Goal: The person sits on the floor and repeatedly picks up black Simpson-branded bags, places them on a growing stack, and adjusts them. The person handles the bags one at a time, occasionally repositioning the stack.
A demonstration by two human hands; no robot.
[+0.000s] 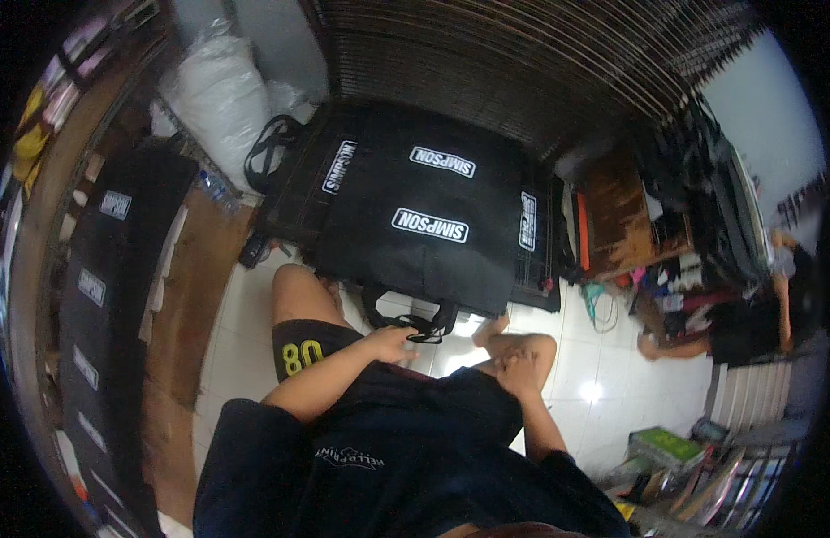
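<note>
Flat black fabric bags (370, 206) with white printed labels lie stacked in front of me, above the floor. From the near edge of the stack a black strap handle (446, 318) loops down toward my lap. My left hand (395, 344) is at the lower left of this loop, its thumb and fingers closed around the strap; the fingertips are slightly blurred. My right hand (520, 369) lies on my bent right leg near the knee, fingers apart and bent over the skin, holding nothing.
A long black labelled fabric piece (119, 260) covers a bench at left. Behind it stands a plastic-wrapped white bundle (222, 90). A wooden cabinet (617, 211) stands right of the stack. Another person (747, 327) is at far right, above a green box (668, 446).
</note>
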